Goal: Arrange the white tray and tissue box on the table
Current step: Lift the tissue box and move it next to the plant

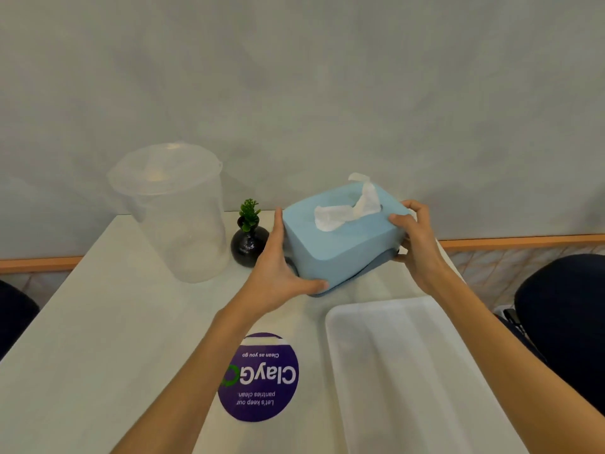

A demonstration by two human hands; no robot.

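Seen from above and behind, two bare forearms reached forward over a pale surface (98, 322) set against a grey wall. Both hands clasped a light blue tissue box (340, 231) near the far middle of the surface. The left hand (278, 273) wrapped the box's near left corner, thumb along the lower front edge and fingers up the left side. The right hand (415, 244) gripped the right end, thumb on top and fingers curled behind and beneath. The box sat tilted, its right side raised; whether its near left corner still touched the surface could not be told. A white tissue (347, 211) stuck out of the slot on top.

A white tray (409, 371) lay flat on the surface at the near right, just in front of the box and apart from it, with the right forearm crossing above its far right corner.

Left of the box stood a small black vase (247, 245) holding a green sprig, just beside the left hand. Further left stood a tall clear plastic container (176, 217) with a lid on. A round purple sticker (258, 378) lay on the surface between the forearms.
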